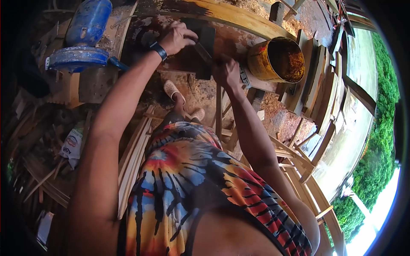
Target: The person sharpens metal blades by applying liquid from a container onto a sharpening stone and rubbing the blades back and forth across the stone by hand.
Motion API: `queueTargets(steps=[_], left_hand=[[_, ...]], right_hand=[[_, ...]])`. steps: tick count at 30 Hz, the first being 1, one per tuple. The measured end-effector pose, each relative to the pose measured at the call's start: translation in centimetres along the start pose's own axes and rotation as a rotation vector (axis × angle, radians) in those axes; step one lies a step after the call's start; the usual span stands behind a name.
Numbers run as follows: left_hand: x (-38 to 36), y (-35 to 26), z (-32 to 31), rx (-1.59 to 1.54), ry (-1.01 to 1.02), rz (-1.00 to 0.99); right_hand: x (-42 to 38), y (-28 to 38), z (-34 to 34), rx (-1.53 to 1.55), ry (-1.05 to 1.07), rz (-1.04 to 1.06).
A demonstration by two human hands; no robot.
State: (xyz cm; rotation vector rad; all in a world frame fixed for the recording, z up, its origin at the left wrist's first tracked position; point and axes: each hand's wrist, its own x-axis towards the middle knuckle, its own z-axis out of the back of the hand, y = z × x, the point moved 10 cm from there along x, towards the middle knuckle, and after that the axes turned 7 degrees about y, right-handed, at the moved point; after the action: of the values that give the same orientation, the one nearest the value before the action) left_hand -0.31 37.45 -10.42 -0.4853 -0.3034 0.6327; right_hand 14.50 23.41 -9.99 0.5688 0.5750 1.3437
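Note:
A narrow flat metal blade [202, 53], chisel-like in shape, slants between my two hands over a dark flat slab [207, 40] on the worn bench top [147, 30]. My right hand [226, 73] is closed round its near end, where the fist hides any handle. At the other end, the bent fingers of my left hand [177, 39] press together at the blade's tip. A dark watch [158, 50] is on the left wrist. Just right of my right hand stands a yellow metal can [262, 62] with brownish contents.
At upper left stands a blue, paint-worn machine or tank [87, 25]. Long planks [239, 17] lie along the bench's far side, with stacked boards [316, 81] to the right. Wood strips [134, 158] lean by my legs. Shavings cover the floor; a white printed bag [73, 143] lies at left.

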Motion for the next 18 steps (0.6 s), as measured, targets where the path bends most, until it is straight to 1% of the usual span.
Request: queueTargets(steps=[1,2,4,5,6,7,9,11,14,16,18], left_hand=[[0.4,-0.1,-0.3,0.014,0.025,-0.077],[0.2,0.1,-1.0,0.018,0.025,-0.059],[-0.9,-2.4,-0.9,0.024,0.015,-0.015],[-1.6,-3.7,-1.5,-0.038,0.105,0.028],[-2.6,-4.8,-2.1,-0.026,0.089,0.019],[-3.4,-5.8,-2.5,-0.079,0.109,0.027],[-4.3,-7.0,-2.9,-0.150,0.138,0.045],[-3.6,-6.5,-2.1,-0.073,0.087,0.017],[-1.3,-3.9,-0.4,-0.002,0.029,-0.024],[0.1,-1.0,-0.2,-0.040,0.005,-0.020],[0.1,-0.9,-0.7,-0.002,0.020,-0.024]], right_hand=[[0.4,-0.1,-0.1,-0.002,0.000,0.014],[-0.2,0.0,0.1,0.029,-0.019,0.041],[-2.3,1.3,1.3,0.085,-0.051,0.102],[-3.8,0.9,0.8,0.014,0.019,0.102],[-5.7,-0.4,0.2,-0.056,0.091,0.104],[-7.1,-0.9,-0.4,-0.124,0.162,0.106],[-8.4,-1.1,0.2,-0.074,0.173,-0.035],[-7.9,-1.5,0.4,-0.014,0.194,-0.172],[-3.5,0.7,1.0,-0.064,0.018,-0.069],[-0.9,-0.1,0.2,-0.024,-0.014,-0.013],[-0.8,0.1,0.1,0.021,-0.026,0.028]])
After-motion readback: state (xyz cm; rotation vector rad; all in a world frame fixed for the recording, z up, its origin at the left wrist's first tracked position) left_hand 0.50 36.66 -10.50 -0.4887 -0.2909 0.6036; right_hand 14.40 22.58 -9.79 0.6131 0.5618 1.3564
